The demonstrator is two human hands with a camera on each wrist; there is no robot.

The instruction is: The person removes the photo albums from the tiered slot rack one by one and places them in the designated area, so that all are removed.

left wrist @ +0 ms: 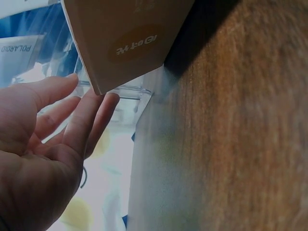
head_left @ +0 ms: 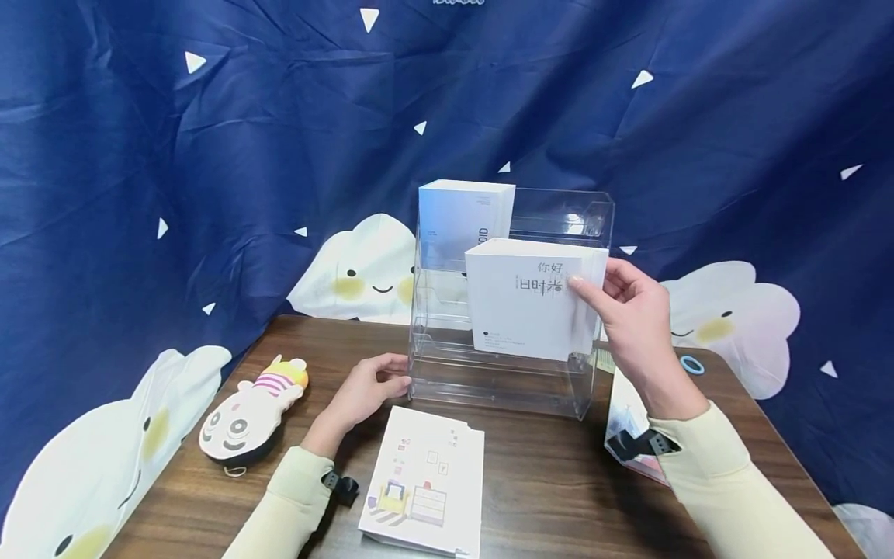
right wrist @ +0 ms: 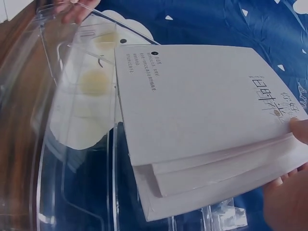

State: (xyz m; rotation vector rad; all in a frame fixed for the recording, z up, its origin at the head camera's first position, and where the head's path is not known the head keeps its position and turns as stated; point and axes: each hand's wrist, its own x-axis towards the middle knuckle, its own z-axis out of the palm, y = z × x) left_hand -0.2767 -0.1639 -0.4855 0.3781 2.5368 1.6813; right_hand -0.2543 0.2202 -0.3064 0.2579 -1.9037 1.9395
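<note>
A clear plastic tiered rack point(head_left: 489, 392) stands upright on the table. My right hand point(head_left: 635, 318) pinches the right edge of a white book point(head_left: 517, 310) with black lettering, thumb on the front cover. The book is held before the rack's middle tiers; in the right wrist view its layered edge point(right wrist: 211, 173) faces the camera. At the rack's lower left side, the fingertips of my left hand point(head_left: 366, 392) touch the plastic, fingers loosely extended. A blue-and-white book point(head_left: 454, 221) marked POLAROID sits in the top tier, at its left.
A thick book point(head_left: 426, 481) with pastel drawings lies in front of the rack. On the left is a panda-faced plush point(head_left: 254, 411) in stripes. Another book point(head_left: 626, 411) lies partly hidden under my right forearm, and a blue ring point(head_left: 692, 365) lies behind it.
</note>
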